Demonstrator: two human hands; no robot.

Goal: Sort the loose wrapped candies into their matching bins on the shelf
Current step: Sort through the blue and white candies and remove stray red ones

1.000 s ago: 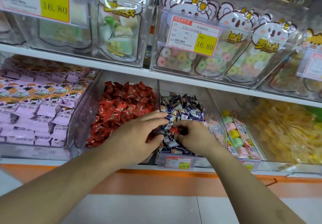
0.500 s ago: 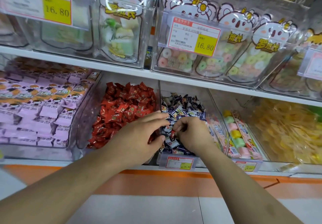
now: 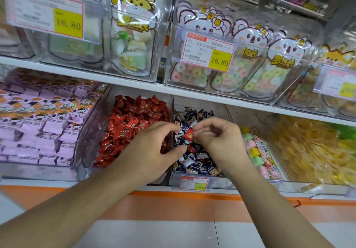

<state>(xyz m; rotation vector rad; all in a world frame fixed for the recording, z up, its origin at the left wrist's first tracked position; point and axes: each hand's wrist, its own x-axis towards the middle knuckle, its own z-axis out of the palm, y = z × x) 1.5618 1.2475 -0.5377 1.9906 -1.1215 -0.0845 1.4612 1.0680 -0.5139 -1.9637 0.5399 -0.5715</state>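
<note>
We see the right hand point(image 3: 217, 138) curled nearly closed, its thumb and fingertips pinching a red wrapped candy point(image 3: 188, 134) at the candy's right edge. The candy hangs just above the heap of dark blue and white candies point(image 3: 194, 163) in the middle clear bin point(image 3: 175, 179), apart from the pile below it. The left hand point(image 3: 154, 147) is half open, fingers spread and bent, thumb reaching toward the blue heap; it holds nothing that we can make out, and its fingertips sit just beside the red candy without clearly touching it. This hand straddles the divider between the middle bin and the bin of red candies point(image 3: 133, 124) to the left. Both forearms rise from the lower edge and converge at the lower shelf. A price tag point(image 3: 194, 182) is clipped to the front of the middle bin.
</note>
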